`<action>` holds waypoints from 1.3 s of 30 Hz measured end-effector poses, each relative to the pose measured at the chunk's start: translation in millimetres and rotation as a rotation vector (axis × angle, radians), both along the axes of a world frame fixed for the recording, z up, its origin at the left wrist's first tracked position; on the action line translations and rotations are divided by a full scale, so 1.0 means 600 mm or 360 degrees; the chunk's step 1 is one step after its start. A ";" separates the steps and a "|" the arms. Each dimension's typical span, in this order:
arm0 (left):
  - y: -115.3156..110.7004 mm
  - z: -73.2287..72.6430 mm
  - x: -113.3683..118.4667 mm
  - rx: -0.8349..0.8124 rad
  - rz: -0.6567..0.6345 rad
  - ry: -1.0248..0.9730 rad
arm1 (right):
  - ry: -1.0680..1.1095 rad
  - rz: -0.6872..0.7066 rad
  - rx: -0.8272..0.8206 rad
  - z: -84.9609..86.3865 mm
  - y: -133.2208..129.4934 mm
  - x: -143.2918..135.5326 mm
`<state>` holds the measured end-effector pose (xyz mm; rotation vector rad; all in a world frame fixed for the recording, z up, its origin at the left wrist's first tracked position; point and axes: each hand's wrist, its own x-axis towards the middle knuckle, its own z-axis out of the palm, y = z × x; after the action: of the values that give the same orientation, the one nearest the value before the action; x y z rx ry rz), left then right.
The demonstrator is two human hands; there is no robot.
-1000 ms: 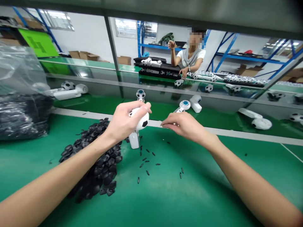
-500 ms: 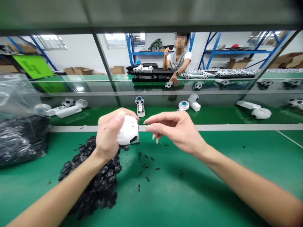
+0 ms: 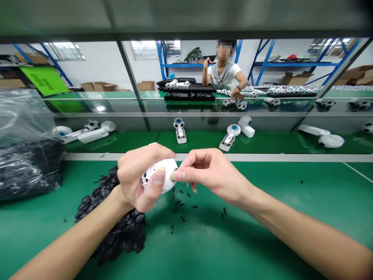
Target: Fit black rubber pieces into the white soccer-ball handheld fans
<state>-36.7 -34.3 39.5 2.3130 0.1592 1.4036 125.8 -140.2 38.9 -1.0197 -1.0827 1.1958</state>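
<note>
My left hand (image 3: 131, 171) is closed around a white rounded plastic housing (image 3: 168, 182) with black soccer-ball patches, the thumb lying across its face. At the housing's right edge, my right hand (image 3: 214, 177) pinches with thumb and index finger, touching the rim; the small black plastic piece in this pinch is mostly hidden by the fingertips. Under my left forearm lies a pile of black plastic pieces (image 3: 125, 233). Several small black strips (image 3: 183, 219) are scattered on the green work surface (image 3: 233, 249) below my hands.
A clear bag of black pieces (image 3: 29, 167) stands at the left. Beyond a pale ledge (image 3: 279, 157), a green belt carries white devices, one with a blue disc (image 3: 180, 134). Across from me a person (image 3: 224, 74) reaches toward ball-patterned parts (image 3: 241, 105). A shelf (image 3: 186, 19) hangs overhead.
My left hand has tilted the housing and lowered it slightly. My right hand has brought the black piece from apart to the housing's edge. The belt's devices have shifted right; the person's hand too.
</note>
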 end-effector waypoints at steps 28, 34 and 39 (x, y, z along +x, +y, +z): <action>0.083 0.058 0.000 -0.0440 -0.0333 -0.0742 | -0.1119 -0.0268 0.0399 -0.023 0.088 -0.014; 0.095 0.086 -0.013 -0.0920 -0.0327 -0.0888 | -0.2239 0.0142 0.0254 -0.089 0.134 -0.039; 0.075 0.106 -0.012 -0.0979 -0.0181 -0.0911 | -0.2531 0.0314 0.0316 -0.091 0.148 -0.055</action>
<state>-44.1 10.6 103.0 1.3586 0.2378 1.6137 92.8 -51.2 -15.7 -1.7300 -2.4622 0.1605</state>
